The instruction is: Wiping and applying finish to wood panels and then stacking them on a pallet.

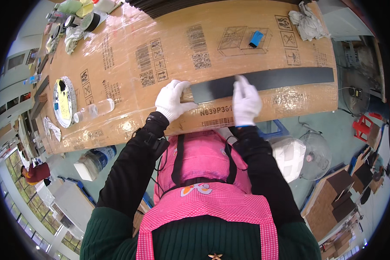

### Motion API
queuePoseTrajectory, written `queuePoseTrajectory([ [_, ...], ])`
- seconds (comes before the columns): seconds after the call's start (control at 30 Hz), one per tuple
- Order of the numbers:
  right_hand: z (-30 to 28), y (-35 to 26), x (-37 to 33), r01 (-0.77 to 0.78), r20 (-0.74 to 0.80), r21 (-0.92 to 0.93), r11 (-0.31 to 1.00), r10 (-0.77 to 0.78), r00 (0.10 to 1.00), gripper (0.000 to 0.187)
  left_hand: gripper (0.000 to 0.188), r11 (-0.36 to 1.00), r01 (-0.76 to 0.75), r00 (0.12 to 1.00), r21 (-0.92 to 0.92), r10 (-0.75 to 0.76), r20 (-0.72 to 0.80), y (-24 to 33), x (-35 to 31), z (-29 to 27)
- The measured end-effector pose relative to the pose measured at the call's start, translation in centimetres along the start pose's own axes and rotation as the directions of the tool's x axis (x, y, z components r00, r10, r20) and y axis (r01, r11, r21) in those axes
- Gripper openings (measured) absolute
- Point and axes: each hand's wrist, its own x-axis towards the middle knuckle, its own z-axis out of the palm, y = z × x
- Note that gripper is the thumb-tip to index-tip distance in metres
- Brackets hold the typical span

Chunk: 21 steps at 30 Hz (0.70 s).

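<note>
A long flat dark grey strip lies across the cardboard-covered table in front of me. At its left end is my left hand in a white glove, thumb and fingers bracketing the end and gripping it. My right hand, also white-gloved, is over the strip left of its middle. Its fingers are drawn together and slightly blurred at the tips; whatever they may hold is hidden. Farther back on the cardboard rests a small blue block.
A crumpled white cloth lies at the far right. To the left are a clear bottle, an oval white tray and tape rolls. Dark stacked strips stand along the back edge. A fan is on the floor at right.
</note>
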Motion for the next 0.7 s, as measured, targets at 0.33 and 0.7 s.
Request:
queuePoseTrajectory([
  [0.33, 2.4, -4.1, -2.3, 0.075, 0.149, -0.090, 0.993, -0.061, 0.987, 0.027, 0.068, 1.000, 0.026, 0.999, -0.001, -0.026, 0.030, 0.0, 1.0, -0.5],
  [0.7, 3.5, -5.2, -2.9, 0.068, 0.155, -0.011, 0.998, -0.065, 0.986, 0.026, 0.066, 1.000, 0.002, 1.000, -0.014, -0.001, 0.011, -0.4, 0.8, -0.1],
])
